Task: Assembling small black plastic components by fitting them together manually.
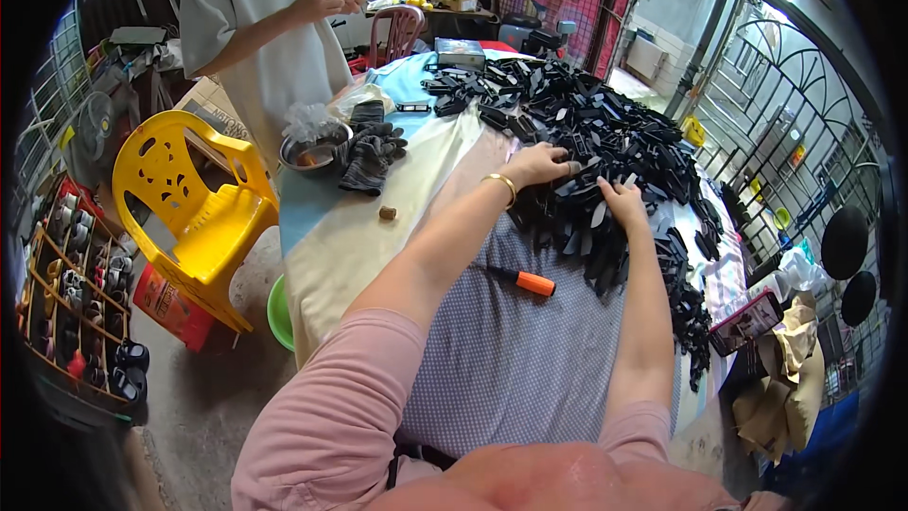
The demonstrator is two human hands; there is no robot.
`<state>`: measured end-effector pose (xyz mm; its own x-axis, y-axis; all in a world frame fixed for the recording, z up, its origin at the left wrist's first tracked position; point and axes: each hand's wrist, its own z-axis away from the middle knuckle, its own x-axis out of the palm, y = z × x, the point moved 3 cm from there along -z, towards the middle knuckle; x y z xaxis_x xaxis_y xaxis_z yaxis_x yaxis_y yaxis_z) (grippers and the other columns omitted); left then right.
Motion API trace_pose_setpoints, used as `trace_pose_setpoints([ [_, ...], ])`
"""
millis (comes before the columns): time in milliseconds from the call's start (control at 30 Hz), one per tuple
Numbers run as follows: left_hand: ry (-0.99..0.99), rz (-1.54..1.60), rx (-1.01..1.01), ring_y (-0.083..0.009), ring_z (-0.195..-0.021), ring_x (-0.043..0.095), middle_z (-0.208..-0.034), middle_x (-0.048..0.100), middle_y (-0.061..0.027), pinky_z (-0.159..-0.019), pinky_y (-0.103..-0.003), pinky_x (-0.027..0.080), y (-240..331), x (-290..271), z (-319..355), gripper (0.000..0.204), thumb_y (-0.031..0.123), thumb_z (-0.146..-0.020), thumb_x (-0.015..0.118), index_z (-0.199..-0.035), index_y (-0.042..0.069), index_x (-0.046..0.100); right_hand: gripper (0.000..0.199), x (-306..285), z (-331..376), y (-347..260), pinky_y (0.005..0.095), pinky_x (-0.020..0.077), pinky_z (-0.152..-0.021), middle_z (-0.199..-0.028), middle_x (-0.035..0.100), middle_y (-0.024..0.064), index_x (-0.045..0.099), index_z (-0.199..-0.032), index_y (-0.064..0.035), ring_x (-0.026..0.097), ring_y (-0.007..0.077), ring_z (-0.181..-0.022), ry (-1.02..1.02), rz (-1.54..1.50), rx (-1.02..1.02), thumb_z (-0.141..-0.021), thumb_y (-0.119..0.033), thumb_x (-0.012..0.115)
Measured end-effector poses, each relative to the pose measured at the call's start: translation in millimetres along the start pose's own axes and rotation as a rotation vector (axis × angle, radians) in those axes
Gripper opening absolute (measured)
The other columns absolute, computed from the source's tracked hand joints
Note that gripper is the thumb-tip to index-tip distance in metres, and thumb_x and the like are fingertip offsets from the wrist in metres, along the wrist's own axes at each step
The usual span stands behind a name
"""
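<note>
Black plastic parts [605, 132] lay in a big heap across the far half of the counter [501, 360], and both hands were in its near edge. The left hand [541, 165], a gold bangle [501, 185] on its wrist, lay palm down with fingers spread flat on the pieces; whether it gripped one, I could not tell. The right hand [624, 203] rested just beside it, fingers curled down among the parts next to a pale sliver; whether it pinched one was also hidden.

By my reading, the step in hand was sorting or picking pieces out of the heap. A next move would call for 1 part to be freed from its tangled neighbours without dragging others off the counter's edge.

Near the left forearm lay an orange-handled tool [522, 279], untouched, on the checked cloth. Further left sat a small brown lump [388, 213], a pair of dark gloves [369, 153] and a metal bowl [317, 151]. Behind these, another person in a pale shirt [260, 28] stood with hands [331, 2] raised, well apart from the heap. A yellow chair [194, 213] stood beside the counter, a rack of small items [80, 303] lower left, and a phone [747, 322] lay at the right edge.
</note>
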<state>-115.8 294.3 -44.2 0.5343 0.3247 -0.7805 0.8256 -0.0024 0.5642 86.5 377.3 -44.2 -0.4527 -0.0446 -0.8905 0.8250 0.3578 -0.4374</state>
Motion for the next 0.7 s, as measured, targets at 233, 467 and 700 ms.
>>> trace_pose_setpoints([
  [233,-0.123,0.034,0.001,-0.0319,-0.123,0.038,-0.137,0.034,-0.0151,-0.101,-0.033,0.031,27.8,14.3,41.5,0.064,0.066,-0.076,0.041,-0.114,0.018,0.06,0.05,-2.9,58.1,-8.2,0.0355,0.0346,-0.098,-0.132,0.04,0.0193,0.067,-0.101,-0.016,0.043,0.0299,-0.119,0.017,-0.031,-0.143,-0.076,-0.056,0.051],
  [467,-0.076,0.202,0.14,-0.0341,-0.099,0.055,-0.104,0.059,-0.0199,-0.084,-0.036,0.043,49.0,-11.4,91.6,0.048,0.047,-0.08,0.053,-0.099,0.004,0.062,0.048,-1.0,91.2,-20.9,0.0352,0.0386,-0.094,-0.127,0.046,0.0149,0.064,-0.105,-0.016,0.05,0.03,-0.111,0.038,-0.085,-0.432,-0.078,-0.053,0.051],
  [700,0.113,0.031,0.27,-0.0351,-0.116,0.043,-0.131,0.043,-0.015,-0.098,-0.036,0.035,55.4,-17.3,134.0,0.052,0.049,-0.08,0.052,-0.113,0.008,0.058,0.057,-48.9,152.6,-42.4,0.0494,0.0305,-0.097,-0.131,0.04,0.0148,0.053,-0.12,-0.0135,0.049,0.0298,-0.112,0.187,0.166,-0.322,-0.076,-0.051,0.056],
])
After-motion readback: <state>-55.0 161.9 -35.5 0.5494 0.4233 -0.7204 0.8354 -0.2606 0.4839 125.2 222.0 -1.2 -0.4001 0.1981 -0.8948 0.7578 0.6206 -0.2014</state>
